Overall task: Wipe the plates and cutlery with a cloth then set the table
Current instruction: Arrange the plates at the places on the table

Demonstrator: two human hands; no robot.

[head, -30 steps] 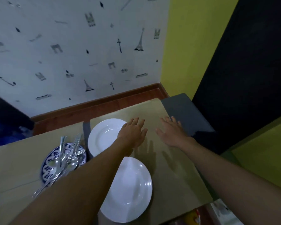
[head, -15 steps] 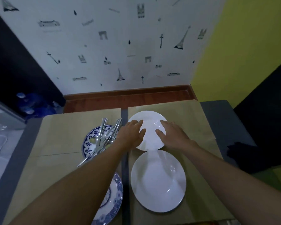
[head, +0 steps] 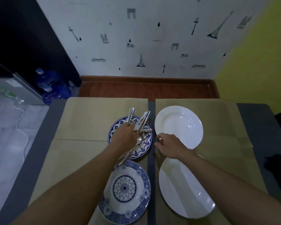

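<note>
Silvery metal cutlery [head: 131, 114], a bundle that includes at least one spoon, is held in the left hand [head: 124, 137]. The fingers wrap round the middle of the bundle, so the slim handles fan out past the fist on the far side and the other ends project on the near side. The bundle sits over the far patterned plate [head: 144, 149]; whether it is lifted clear or resting there cannot be told.

The right hand [head: 169, 146] hovers just right of the bundle, at the near-left rim of the far white plate [head: 178, 125]. Its fingers are loosely curled and nothing is visible in them. Its position suggests it is ready to take single pieces from the bundle.

The four plates form a two-by-two grid, which reads as four place settings. The two patterned plates are on the left and the two white plates on the right.
- **Near patterned plate** [head: 125, 189]: glossy glazed ceramic with a blue rosette centre and a floral border.
- **Near white plate** [head: 185, 192]: plain and glossy like the far white one, with a broad rim round a shallow well; the right forearm crosses over it.

Matte brown paper sheets [head: 88, 120] cover the dark grey table [head: 39, 143], probably to protect its surface. No cloth is in view, so the step in hand appears to be laying out cutlery rather than wiping.
</note>
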